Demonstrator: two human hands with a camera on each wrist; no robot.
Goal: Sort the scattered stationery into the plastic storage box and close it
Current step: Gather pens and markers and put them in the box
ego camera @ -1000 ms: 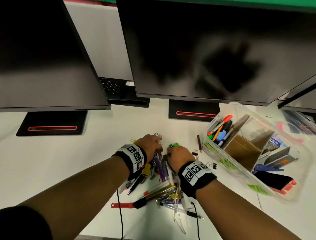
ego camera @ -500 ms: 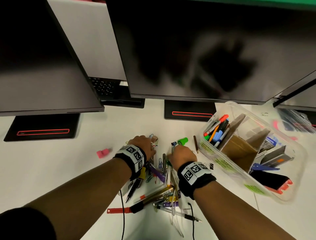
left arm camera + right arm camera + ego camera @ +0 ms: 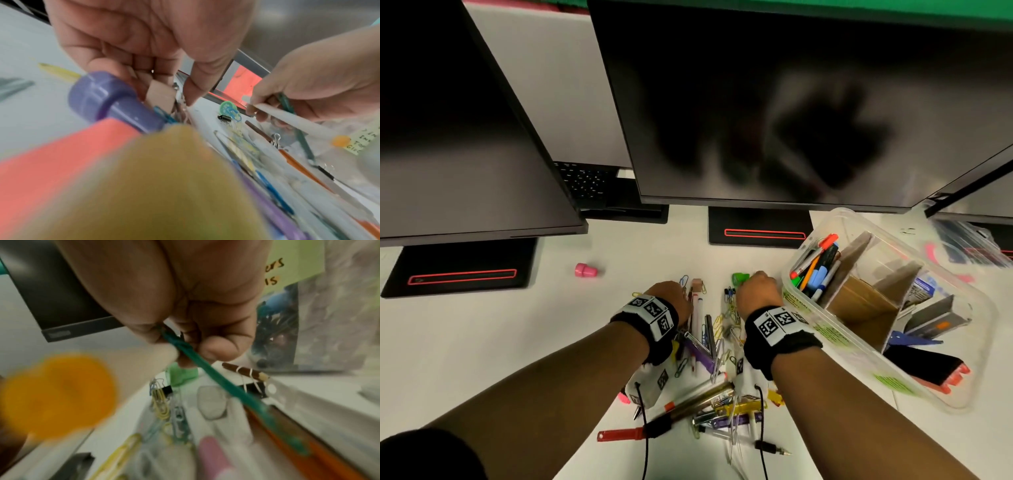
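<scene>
White desk [image 3: 482, 342] under dark monitors [image 3: 791, 102], stationery pile [image 3: 709, 404] nearest us, between our forearms. Risk from here: we hold several thin items at once, so a pen could slip or snag on the loose paper clips [image 3: 160, 400] and scatter them when we lift; the box wall is just beside the right hand and could get knocked. Our left hand [image 3: 671, 298] is curled down at the pile's far end, fingertips [image 3: 191, 95] pinching around a small tan block [image 3: 161, 95] and pen tips; what exactly it grips we cannot tell. Our right hand [image 3: 758, 291] has its grip closed on a teal pen [image 3: 205, 366] plus a white marker [image 3: 287, 118]. Farther right, the plastic storage box [image 3: 969, 342] sits open, partly filled, unlidded.
</scene>
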